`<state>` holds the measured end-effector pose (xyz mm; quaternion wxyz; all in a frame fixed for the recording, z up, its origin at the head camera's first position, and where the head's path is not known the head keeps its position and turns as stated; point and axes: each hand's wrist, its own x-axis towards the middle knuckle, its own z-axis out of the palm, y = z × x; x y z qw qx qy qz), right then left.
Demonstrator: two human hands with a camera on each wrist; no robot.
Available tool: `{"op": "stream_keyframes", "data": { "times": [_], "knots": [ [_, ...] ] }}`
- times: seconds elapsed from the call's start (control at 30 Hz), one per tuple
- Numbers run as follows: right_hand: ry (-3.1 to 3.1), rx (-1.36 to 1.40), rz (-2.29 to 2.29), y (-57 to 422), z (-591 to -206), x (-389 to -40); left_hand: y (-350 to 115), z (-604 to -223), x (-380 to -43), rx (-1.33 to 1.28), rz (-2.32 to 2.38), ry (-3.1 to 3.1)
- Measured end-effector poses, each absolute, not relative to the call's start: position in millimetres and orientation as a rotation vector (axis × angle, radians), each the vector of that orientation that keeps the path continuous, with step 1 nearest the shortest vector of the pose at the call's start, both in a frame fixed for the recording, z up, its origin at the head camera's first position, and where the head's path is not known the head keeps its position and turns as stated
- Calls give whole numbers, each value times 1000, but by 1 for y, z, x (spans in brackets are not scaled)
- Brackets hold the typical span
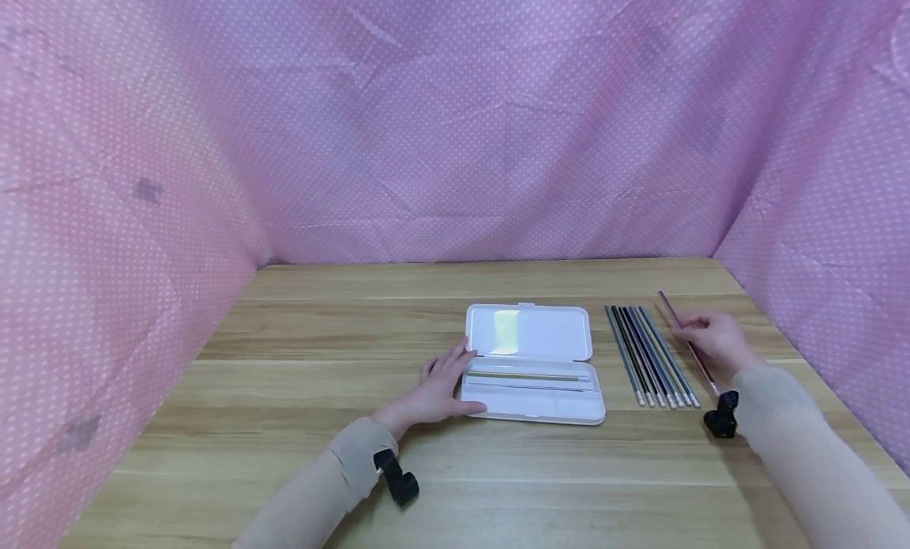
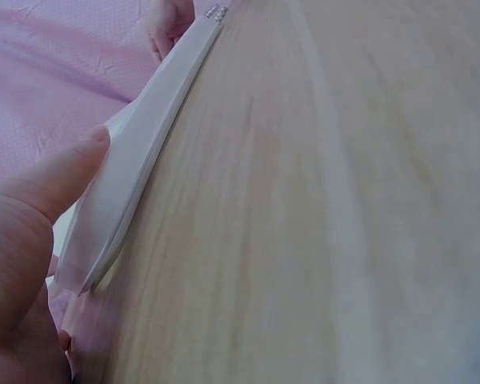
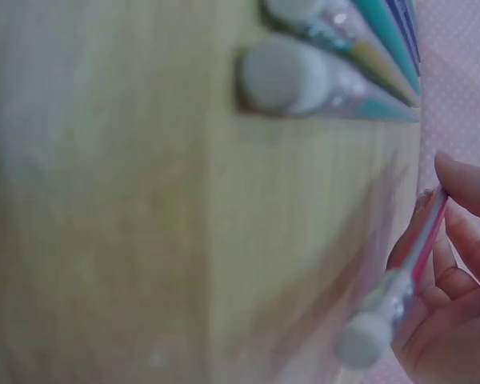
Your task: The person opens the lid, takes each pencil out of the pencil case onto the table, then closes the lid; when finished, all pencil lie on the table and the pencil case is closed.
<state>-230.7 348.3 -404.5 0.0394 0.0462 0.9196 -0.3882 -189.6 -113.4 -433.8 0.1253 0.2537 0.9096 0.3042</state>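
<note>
An open white pencil case (image 1: 529, 362) lies on the wooden table (image 1: 320, 359), lid flat at the back, with one pencil (image 1: 522, 376) lying in its tray. My left hand (image 1: 442, 387) rests flat on the table against the case's left end (image 2: 136, 168), fingers straight. Right of the case lies a row of several pencils (image 1: 650, 355) with white eraser ends (image 3: 292, 76). My right hand (image 1: 714, 340) pinches a dark red pencil (image 1: 686, 341) just right of that row; the right wrist view shows the fingers around its shaft (image 3: 420, 252), lifted off the table.
Pink dotted cloth (image 1: 455, 122) walls in the table on the left, back and right. Black camera mounts sit at my left wrist (image 1: 395, 476) and right wrist (image 1: 721, 416). Bare wood stretches left of and behind the case.
</note>
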Motion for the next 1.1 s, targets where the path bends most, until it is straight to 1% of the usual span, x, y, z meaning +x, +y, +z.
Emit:
{"op": "stream_keyframes", "data": {
  "times": [0.17,0.37,0.7,1.1],
  "knots": [
    [2774,229,-1167,349,-409,-232,-113,-434,-190,742,880,2656],
    [2866,165,-941,349,-408,-234,-114,-433,-190,729,884,2651],
    [2886,99,-888,350,-408,-233,-113,-433,-189,725,883,2644],
    [2717,19,-1105,351,-408,-235,-114,-433,-188,720,901,2633]
  ]
}}
